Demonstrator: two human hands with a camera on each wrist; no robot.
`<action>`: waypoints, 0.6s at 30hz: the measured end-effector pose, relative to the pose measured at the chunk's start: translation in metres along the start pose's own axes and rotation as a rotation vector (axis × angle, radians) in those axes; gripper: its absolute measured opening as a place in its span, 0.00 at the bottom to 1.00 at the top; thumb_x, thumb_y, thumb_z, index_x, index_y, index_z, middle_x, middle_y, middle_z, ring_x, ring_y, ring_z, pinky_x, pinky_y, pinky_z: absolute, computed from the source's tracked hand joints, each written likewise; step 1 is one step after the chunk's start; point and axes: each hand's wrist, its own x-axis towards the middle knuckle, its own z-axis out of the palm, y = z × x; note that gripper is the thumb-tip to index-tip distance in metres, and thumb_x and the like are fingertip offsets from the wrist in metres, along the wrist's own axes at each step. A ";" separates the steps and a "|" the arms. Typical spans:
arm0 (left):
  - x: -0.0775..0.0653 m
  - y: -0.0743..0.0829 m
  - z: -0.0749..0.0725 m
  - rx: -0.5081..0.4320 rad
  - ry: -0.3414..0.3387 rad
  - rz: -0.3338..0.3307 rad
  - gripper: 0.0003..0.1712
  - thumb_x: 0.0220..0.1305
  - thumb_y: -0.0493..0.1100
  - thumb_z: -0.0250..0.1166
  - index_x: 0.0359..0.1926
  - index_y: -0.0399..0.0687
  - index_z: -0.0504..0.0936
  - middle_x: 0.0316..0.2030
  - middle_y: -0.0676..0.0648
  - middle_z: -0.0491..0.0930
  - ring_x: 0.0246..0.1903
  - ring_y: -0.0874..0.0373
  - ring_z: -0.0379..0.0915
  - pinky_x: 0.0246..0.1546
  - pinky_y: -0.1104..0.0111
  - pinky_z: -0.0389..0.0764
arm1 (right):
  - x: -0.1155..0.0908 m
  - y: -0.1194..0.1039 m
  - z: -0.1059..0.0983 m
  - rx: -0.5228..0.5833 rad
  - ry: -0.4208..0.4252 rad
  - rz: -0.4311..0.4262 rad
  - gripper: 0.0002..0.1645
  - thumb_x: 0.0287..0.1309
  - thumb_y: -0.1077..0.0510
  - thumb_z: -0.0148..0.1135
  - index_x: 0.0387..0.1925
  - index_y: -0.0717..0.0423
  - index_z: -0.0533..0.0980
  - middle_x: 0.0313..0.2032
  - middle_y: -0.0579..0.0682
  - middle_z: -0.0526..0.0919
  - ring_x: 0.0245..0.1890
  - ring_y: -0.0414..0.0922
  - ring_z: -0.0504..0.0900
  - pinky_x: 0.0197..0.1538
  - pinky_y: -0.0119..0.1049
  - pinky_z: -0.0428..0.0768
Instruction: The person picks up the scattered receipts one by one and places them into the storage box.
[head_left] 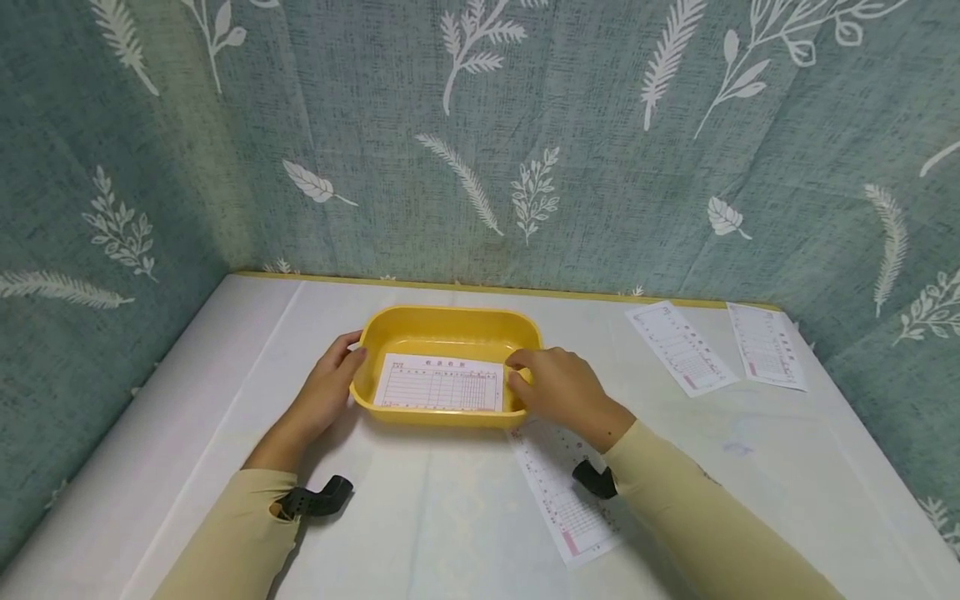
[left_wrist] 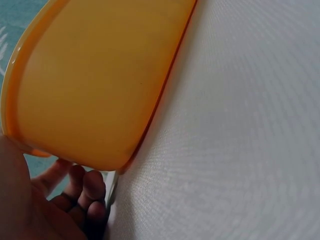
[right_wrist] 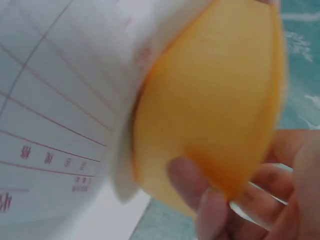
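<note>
A yellow plastic tray (head_left: pixel 453 321) with rounded corners stands near the middle of the white table, and a printed receipt form (head_left: pixel 438 383) lies flat inside it. At the tray's left end, my left hand (head_left: pixel 330 383) holds the rim; the left wrist view shows bent fingers (left_wrist: pixel 92 185) against the outer wall. My right hand (head_left: pixel 566 387) grips the right end, some fingers over the rim inside and others against the outer wall in the right wrist view. Below my right wrist, another printed form (head_left: pixel 558 492) lies on the table, its top end close to the tray.
Two more printed forms, one slanted (head_left: pixel 682 348) and one farther right (head_left: pixel 767 346), lie at the table's back right. Teal cloth (head_left: pixel 480 208) with white leaf patterns hangs behind the table and along both sides. A black wrist strap (head_left: pixel 315 498) sits on my left sleeve.
</note>
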 end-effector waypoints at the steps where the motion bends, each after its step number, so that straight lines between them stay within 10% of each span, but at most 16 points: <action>1: 0.000 0.000 0.000 0.000 0.002 0.002 0.31 0.79 0.57 0.39 0.76 0.50 0.57 0.49 0.37 0.70 0.49 0.48 0.66 0.50 0.62 0.67 | -0.004 0.001 -0.002 0.017 0.039 -0.019 0.17 0.68 0.51 0.59 0.54 0.50 0.82 0.51 0.48 0.87 0.43 0.46 0.84 0.48 0.44 0.81; 8: 0.001 0.000 0.002 0.001 0.001 -0.006 0.31 0.79 0.57 0.39 0.76 0.51 0.57 0.51 0.38 0.70 0.49 0.49 0.67 0.49 0.64 0.68 | -0.033 0.014 -0.011 0.170 0.297 -0.125 0.13 0.65 0.58 0.59 0.48 0.55 0.84 0.46 0.49 0.87 0.20 0.36 0.72 0.31 0.33 0.77; 18: 0.001 -0.002 0.000 -0.018 0.016 0.014 0.31 0.79 0.56 0.38 0.75 0.49 0.58 0.51 0.38 0.70 0.46 0.51 0.67 0.43 0.74 0.70 | -0.047 0.045 -0.014 0.253 0.251 -0.052 0.08 0.63 0.60 0.62 0.42 0.55 0.84 0.28 0.47 0.80 0.16 0.39 0.64 0.22 0.30 0.67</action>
